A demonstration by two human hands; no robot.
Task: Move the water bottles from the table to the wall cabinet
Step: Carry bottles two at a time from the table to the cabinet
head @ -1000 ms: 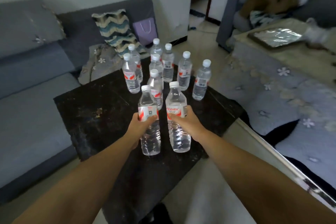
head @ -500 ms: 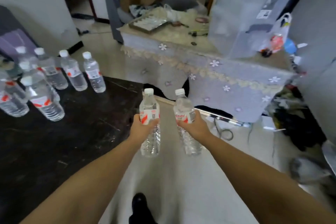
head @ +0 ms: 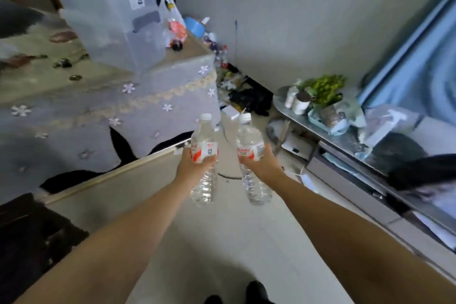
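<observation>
Currently both arms extend forward over the pale floor (head: pixel 222 242), each carrying one water bottle clear of any surface. Left hand (head: pixel 195 168): its grip is closed around the labelled band of the left bottle (head: pixel 204 155), fingers wrapped across the front of the label, bottle upright. Right hand (head: pixel 261 163): its grip is closed around the label of the right bottle (head: pixel 250 153), which tilts slightly, cap toward the left. The two bottles are near each other but apart. A corner of the dark worktop (head: pixel 29 242) shows at lower left, behind the carrying position. Beyond the hands stands a cloth-covered table (head: pixel 74 111) with a translucent bin (head: pixel 111 7) on top; to the right runs a low silver shelf unit (head: pixel 345 145) bearing a green plant (head: pixel 323 86) and small containers. No wall cabinet is identifiable in view. The step in hand is judged to be transport. Recommended practice: hold each bottle at the label band where the wall is stiffest, keep caps uppermost, maintain separation between bottles, and avoid the clutter lying in the far corner of the floor.
</observation>
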